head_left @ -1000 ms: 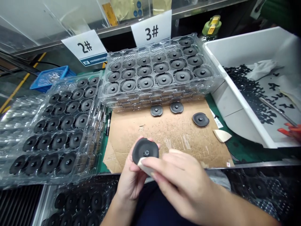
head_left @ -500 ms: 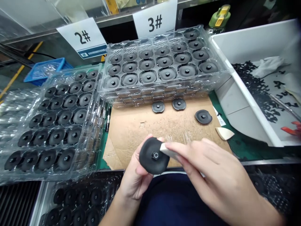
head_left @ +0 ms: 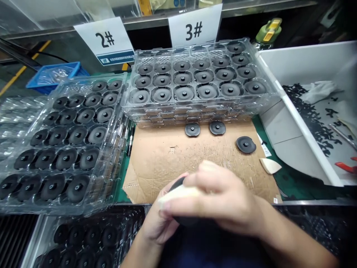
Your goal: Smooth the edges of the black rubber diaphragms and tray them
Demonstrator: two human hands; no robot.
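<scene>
My left hand (head_left: 157, 221) is closed on the edge of a round black disc (head_left: 176, 183), low in front of my body. Over the disc's face lies my right hand (head_left: 220, 197), blurred a little, its fingers pinching a cream-coloured wedge-shaped pad (head_left: 180, 192) against or just above it. Most of the disc, its centre stub included, is hidden behind the right hand. Three similar black discs lie loose on a cardboard sheet (head_left: 156, 163): one disc (head_left: 192, 129), another disc (head_left: 217, 128) and a third disc (head_left: 245, 144). A second cream wedge (head_left: 270, 166) rests at the sheet's right edge.
Stacked clear trays (head_left: 167, 106) of black discs stand behind the cardboard under a "3#" sign (head_left: 193, 29). More disc trays (head_left: 107, 143) stand left, near a "2#" sign (head_left: 106, 39). A white bin (head_left: 302, 130) at right holds small black scraps and a red-handled tool (head_left: 346, 166).
My right hand has moved left across the disc with the wedge, now covering most of the disc. The left hand keeps its hold. The whole view has shifted slightly.
</scene>
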